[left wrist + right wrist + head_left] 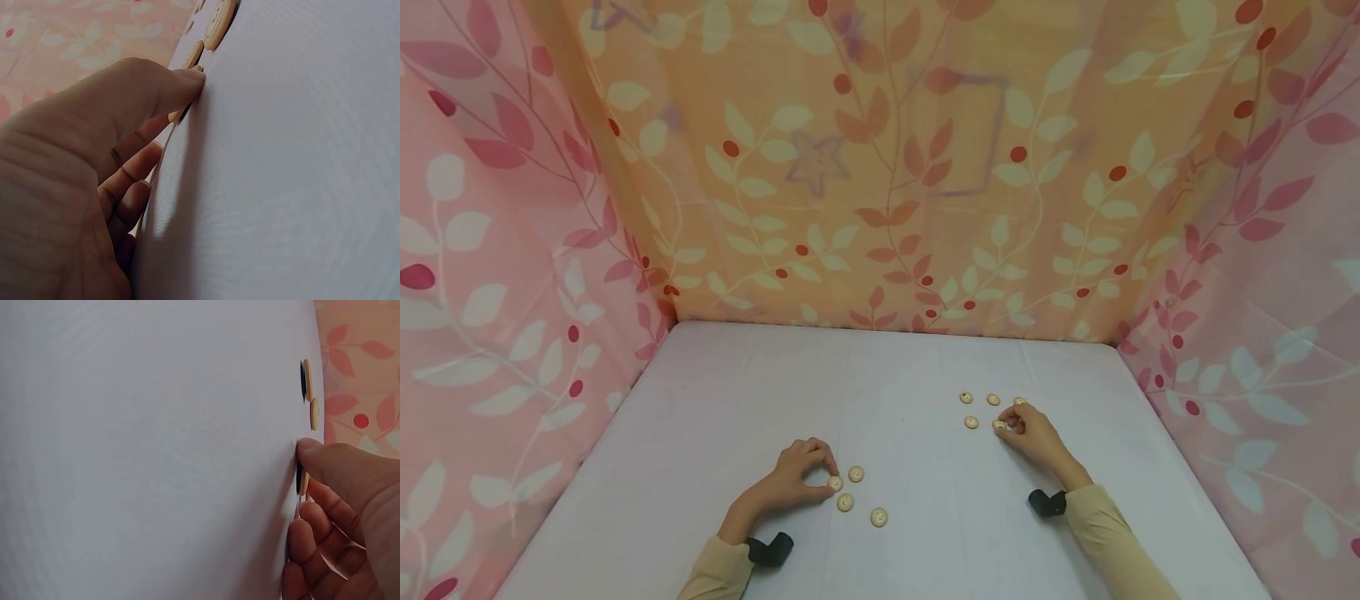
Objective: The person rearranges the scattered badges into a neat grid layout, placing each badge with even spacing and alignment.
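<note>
On the white table, my left hand (793, 479) pinches a small round wooden disc (835, 483) between thumb and forefinger. Three more pale discs lie just to its right: one behind (856, 473), one beside it (845, 502) and one nearer the front (878, 517). Farther back, my right hand (1037, 437) has thumb and fingertips on another disc (998, 425), partly hidden by the fingers. The right wrist view shows that disc (304, 482) low against the cloth under the thumb. Dark markings show on the face of a disc (220, 24) in the left wrist view.
Around the right hand lie several other discs, two at the back (966, 397) and one in front-left (972, 422); another (1020, 402) is half behind the fingers. Leaf-patterned curtains (880, 167) border the white table (760, 392) at the back and sides.
</note>
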